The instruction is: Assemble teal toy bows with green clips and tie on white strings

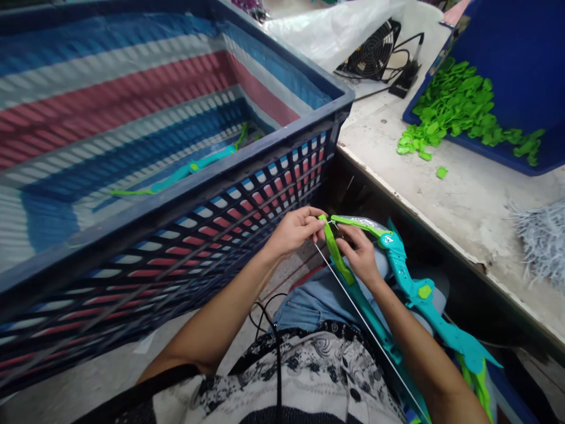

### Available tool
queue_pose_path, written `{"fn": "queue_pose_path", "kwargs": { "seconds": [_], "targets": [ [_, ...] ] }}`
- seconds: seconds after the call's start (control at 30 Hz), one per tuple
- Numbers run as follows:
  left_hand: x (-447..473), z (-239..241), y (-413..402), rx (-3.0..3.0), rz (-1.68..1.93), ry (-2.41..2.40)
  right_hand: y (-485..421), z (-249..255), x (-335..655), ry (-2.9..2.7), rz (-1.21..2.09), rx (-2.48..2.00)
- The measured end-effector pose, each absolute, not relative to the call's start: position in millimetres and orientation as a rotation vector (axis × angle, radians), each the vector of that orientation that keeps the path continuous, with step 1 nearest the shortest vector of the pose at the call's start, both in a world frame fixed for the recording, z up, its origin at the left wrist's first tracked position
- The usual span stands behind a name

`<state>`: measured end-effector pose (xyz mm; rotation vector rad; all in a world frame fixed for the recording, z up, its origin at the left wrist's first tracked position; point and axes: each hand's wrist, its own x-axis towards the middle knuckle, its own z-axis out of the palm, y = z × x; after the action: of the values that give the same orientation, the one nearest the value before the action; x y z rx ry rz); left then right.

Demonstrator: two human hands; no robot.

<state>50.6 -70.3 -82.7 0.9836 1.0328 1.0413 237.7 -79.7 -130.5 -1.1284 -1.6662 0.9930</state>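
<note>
My left hand (300, 231) is closed, its thumb and fingers pinching the bright green tip of a toy bow (336, 253) with a teal body. A white string (357, 311) runs from beside this hand down past my right forearm. My right hand (359, 252) is curled just right of that tip, fingers bent together; what they pinch is hidden. Short white cord shows between the two green tips near my fingers. A second teal and green bow-shaped piece (408, 282) lies along my right side over my lap, its green tip close to my right fingers.
A large dark blue slatted crate (282, 144) with a striped lining stands at the left, a teal and green bow (194, 167) inside. On the worn table (379, 135) at the right are a tipped blue bin (503, 159), many green plastic pieces (468, 106), a black fan (375, 50) and white strings (545, 241).
</note>
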Motion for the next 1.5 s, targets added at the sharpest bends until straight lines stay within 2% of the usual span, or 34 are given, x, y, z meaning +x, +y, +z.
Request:
{"fn": "queue_pose_path", "kwargs": {
  "seconds": [0.07, 0.17, 0.43, 0.57, 0.7, 0.83, 0.93, 1.1, 1.2, 1.33, 1.5],
  "targets": [
    [51.5, -81.8, -69.8, 0.990, 1.044, 1.020, -68.6, -111.5, 230.8, -1.732, 0.838, -1.043],
    [52.4, -80.1, -69.7, 0.994, 1.046, 1.007, -54.8, -93.7, 222.3, -1.799, 0.817, -0.946],
    [52.0, -74.2, -68.3, 1.221, 0.912, 1.197, -41.8, -87.3, 225.6, -1.912, 0.721, -0.940],
    [61.1, -74.5, -72.4, 1.567, 1.122, 1.395, 9.4, -93.9, 271.6, -1.541, 0.441, -1.294],
    [76.9, -72.4, -68.6, 1.644, 1.113, 1.205, 24.6, -78.0, 296.7, -1.177, 0.213, -1.433],
    [89.4, -63.6, -47.0, 1.284, 0.978, 1.098, -36.3, -57.3, 253.3, -1.589, 0.286, -1.109],
    [89.9, -53.8, -35.4, 0.981, 1.002, 1.053, -74.8, -63.8, 222.6, -1.765, 0.296, -0.949],
    [81.8, -35.0, -42.7, 1.232, 1.165, 1.264, -75.7, -85.5, 214.1, -1.688, 0.408, -1.013],
    [83.8, -31.1, -51.7, 1.117, 1.219, 1.223, -68.3, -82.4, 213.8, -1.598, 0.484, -1.041],
    [88.4, -35.3, -55.0, 0.816, 1.132, 1.088, -63.7, -70.4, 213.1, -1.498, 0.492, -1.077],
    [85.8, -36.6, -53.0, 0.795, 1.024, 0.994, -56.5, -66.1, 215.1, -1.503, 0.509, -0.994]
  ]
}}
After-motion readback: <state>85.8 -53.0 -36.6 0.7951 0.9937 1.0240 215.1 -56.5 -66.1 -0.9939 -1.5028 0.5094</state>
